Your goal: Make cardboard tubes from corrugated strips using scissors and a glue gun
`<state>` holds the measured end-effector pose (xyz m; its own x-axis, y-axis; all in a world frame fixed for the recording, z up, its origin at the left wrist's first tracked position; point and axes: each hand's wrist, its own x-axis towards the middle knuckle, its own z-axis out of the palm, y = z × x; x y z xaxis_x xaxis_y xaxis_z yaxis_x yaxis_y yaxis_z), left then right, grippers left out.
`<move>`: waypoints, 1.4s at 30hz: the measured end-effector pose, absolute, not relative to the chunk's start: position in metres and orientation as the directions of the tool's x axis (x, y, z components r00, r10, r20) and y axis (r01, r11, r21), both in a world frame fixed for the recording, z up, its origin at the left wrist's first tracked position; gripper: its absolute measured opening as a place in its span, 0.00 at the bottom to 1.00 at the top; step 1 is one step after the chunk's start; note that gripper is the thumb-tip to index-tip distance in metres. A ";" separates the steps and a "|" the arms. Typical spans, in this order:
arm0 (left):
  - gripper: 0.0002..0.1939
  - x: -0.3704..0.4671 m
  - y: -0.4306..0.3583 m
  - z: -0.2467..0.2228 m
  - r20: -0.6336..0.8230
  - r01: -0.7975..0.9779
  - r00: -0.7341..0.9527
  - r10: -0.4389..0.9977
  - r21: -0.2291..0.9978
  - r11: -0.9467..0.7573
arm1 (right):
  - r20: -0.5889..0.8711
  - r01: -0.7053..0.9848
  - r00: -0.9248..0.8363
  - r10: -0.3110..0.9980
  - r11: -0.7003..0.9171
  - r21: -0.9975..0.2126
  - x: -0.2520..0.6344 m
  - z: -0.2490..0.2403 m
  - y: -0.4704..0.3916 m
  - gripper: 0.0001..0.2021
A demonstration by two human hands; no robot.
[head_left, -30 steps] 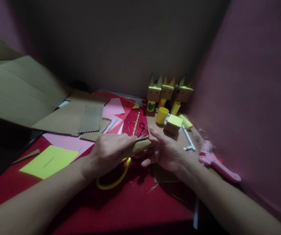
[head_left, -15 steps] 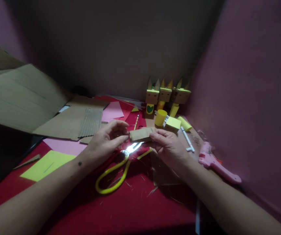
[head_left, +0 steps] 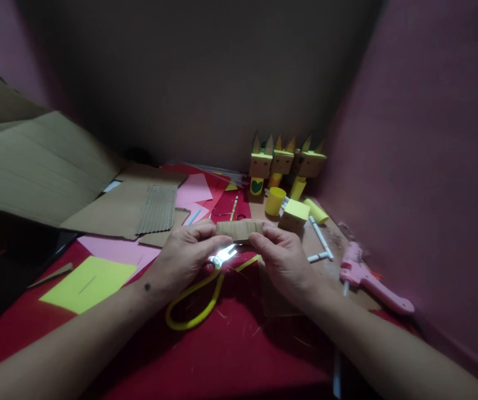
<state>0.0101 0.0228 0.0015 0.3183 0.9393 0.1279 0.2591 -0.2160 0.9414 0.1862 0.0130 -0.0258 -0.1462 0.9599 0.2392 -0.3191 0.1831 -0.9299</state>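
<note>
A small strip of brown cardboard is held level between both hands, above the red tabletop. My left hand pinches its left end, thumb in front and fingers behind. At the right end, my right hand grips it the same way. Just below the strip lies a pair of scissors with yellow handles, its blades brightly lit. A thin yellow strip rests beside the blades.
Three cardboard figures with pointed ears stand at the back right, near a yellow cylinder and a yellow-topped box. A pink glue gun lies right. Cardboard sheets and yellow paper are left.
My left hand has moved right and closed on the cardboard strip's left end. The strip has turned level, and my right hand still grips its other end.
</note>
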 end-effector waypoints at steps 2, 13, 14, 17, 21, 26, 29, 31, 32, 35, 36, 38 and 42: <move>0.10 0.010 0.023 0.000 0.145 0.252 0.284 0.948 0.942 -0.220 | 0.195 -0.384 -0.171 0.966 0.117 -0.916 0.184 -0.027 0.014 0.07; 0.11 0.016 0.028 -0.014 -0.074 -0.168 0.364 0.929 0.975 0.144 | 0.038 -0.557 -0.224 0.974 -0.096 -0.825 0.184 -0.022 0.016 0.16; 0.12 0.016 0.029 -0.015 -0.078 -0.200 0.377 0.923 0.966 0.163 | 0.033 -0.552 -0.235 0.971 -0.105 -0.827 0.184 -0.022 0.016 0.16; 0.15 0.015 0.033 -0.016 -0.059 -0.262 0.385 0.921 0.950 0.170 | 0.034 -0.512 -0.264 0.964 -0.110 -0.852 0.183 -0.022 0.017 0.14; 0.13 0.015 0.032 -0.016 -0.064 -0.253 0.380 0.923 0.952 0.170 | -0.006 -0.491 -0.263 0.965 -0.139 -0.860 0.179 -0.022 0.016 0.14; 0.12 0.020 0.028 -0.013 -0.055 -0.221 0.406 0.912 0.963 0.157 | -0.009 -0.466 -0.291 0.957 -0.150 -0.872 0.180 -0.026 0.019 0.15; 0.11 0.019 0.030 -0.012 -0.061 -0.147 0.409 0.910 0.980 0.131 | -0.009 -0.432 -0.290 0.957 -0.139 -0.891 0.181 -0.028 0.020 0.15; 0.12 0.017 0.032 -0.013 -0.068 -0.096 0.402 0.913 0.989 0.116 | -0.022 -0.404 -0.308 0.951 -0.152 -0.902 0.182 -0.029 0.019 0.16; 0.12 0.016 0.033 -0.014 -0.067 -0.086 0.392 0.917 0.990 0.109 | -0.035 -0.390 -0.321 0.947 -0.166 -0.906 0.182 -0.029 0.019 0.16; 0.10 0.015 0.032 -0.014 -0.031 -0.060 0.328 0.944 0.997 0.054 | -0.110 -0.375 -0.359 0.927 -0.251 -0.892 0.185 -0.027 0.017 0.15; 0.09 0.015 0.031 -0.015 -0.012 -0.039 0.297 0.955 0.999 0.025 | -0.147 -0.393 -0.363 0.920 -0.294 -0.871 0.187 -0.026 0.017 0.15; 0.09 0.015 0.029 -0.015 0.056 0.002 0.230 0.972 0.998 -0.058 | -0.225 -0.456 -0.368 0.902 -0.386 -0.802 0.188 -0.023 0.016 0.15; 0.06 0.018 0.028 -0.020 0.235 0.037 0.249 0.940 0.967 -0.251 | -0.236 -0.573 -0.377 0.896 -0.426 -0.700 0.188 -0.019 0.015 0.15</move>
